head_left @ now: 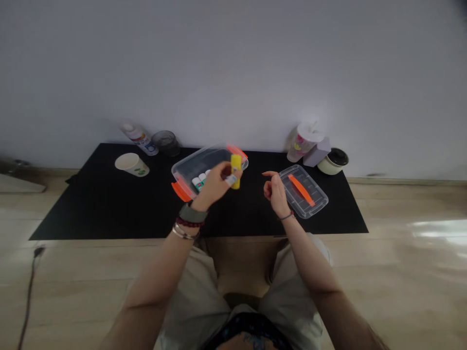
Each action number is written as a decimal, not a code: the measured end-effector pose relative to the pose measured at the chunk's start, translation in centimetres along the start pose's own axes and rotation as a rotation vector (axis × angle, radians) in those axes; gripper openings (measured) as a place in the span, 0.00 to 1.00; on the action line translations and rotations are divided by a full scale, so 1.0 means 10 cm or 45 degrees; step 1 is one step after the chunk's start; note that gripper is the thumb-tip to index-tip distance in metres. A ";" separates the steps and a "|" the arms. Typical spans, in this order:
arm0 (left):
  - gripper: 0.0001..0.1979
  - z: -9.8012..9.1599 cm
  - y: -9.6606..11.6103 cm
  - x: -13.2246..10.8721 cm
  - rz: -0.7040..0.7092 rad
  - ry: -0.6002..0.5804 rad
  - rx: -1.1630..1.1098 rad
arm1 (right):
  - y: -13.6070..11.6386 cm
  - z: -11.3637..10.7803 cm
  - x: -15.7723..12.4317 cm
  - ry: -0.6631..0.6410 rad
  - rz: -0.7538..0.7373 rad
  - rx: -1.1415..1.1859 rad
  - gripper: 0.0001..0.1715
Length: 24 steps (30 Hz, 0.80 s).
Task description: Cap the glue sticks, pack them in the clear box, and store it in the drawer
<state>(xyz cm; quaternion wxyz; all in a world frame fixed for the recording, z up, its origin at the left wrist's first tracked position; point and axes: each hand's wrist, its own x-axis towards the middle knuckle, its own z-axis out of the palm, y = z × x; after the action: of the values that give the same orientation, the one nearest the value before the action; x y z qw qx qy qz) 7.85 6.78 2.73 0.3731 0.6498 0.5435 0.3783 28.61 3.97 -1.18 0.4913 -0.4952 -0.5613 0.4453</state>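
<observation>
A yellow glue stick with a pale label stands roughly upright in my left hand, gripped between thumb and fingers. That hand is at the right side of a clear plastic box with orange latches, partly covering it. White-capped tubes with green labels lie inside the box. My right hand holds nothing; its index finger points out to the left while the other fingers curl loosely. Just right of it, the clear lid with an orange handle lies flat on the black table.
At the left stand a paper cup, a spray can and a dark glass. A lidded plastic cup with a straw, a pale box and a small black-lidded pot stand at the back right, near the wall.
</observation>
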 end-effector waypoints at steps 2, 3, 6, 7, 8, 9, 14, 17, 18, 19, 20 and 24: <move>0.19 -0.19 -0.03 0.24 -0.053 0.187 0.116 | 0.01 0.00 0.00 0.000 -0.023 -0.044 0.28; 0.23 -0.26 -0.07 0.35 -0.107 0.244 0.185 | 0.02 0.00 -0.01 -0.010 -0.033 -0.057 0.27; 0.35 -0.32 -0.23 0.59 -0.212 0.165 0.487 | 0.02 0.01 -0.04 -0.049 -0.058 -0.086 0.25; 0.35 -0.30 -0.29 0.64 -0.233 0.093 0.593 | 0.01 0.02 -0.05 -0.060 -0.067 -0.105 0.24; 0.34 -0.28 -0.36 0.68 -0.250 0.025 0.678 | 0.00 0.02 -0.05 -0.075 -0.076 -0.129 0.23; 0.31 -0.25 -0.42 0.71 -0.265 -0.034 0.732 | 0.00 0.02 -0.06 -0.090 -0.083 -0.155 0.23; 0.28 -0.15 -0.72 0.83 -0.401 -0.225 0.907 | -0.01 0.03 -0.07 -0.143 -0.055 -0.239 0.22; 0.31 -0.15 -0.81 0.91 -0.448 -0.309 1.029 | -0.02 0.02 -0.07 -0.170 -0.055 -0.263 0.22; 0.31 -0.15 -0.82 0.92 -0.454 -0.325 1.061 | -0.02 0.02 -0.08 -0.180 -0.058 -0.269 0.21; 0.31 -0.15 -0.83 0.93 -0.462 -0.343 1.095 | -0.03 0.02 -0.08 -0.187 -0.061 -0.274 0.21; 0.30 -0.15 -0.83 0.94 -0.470 -0.367 1.130 | -0.04 0.01 -0.08 -0.192 -0.063 -0.280 0.21; 0.28 -0.15 -0.82 0.91 -0.512 -0.488 1.220 | -0.06 0.00 -0.09 -0.195 -0.071 -0.295 0.22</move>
<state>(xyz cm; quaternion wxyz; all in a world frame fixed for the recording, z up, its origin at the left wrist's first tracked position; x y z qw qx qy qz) 4.14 16.99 -3.22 0.1929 0.6874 0.6907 -0.1148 28.58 3.04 -0.68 0.3989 -0.4975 -0.6583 0.4002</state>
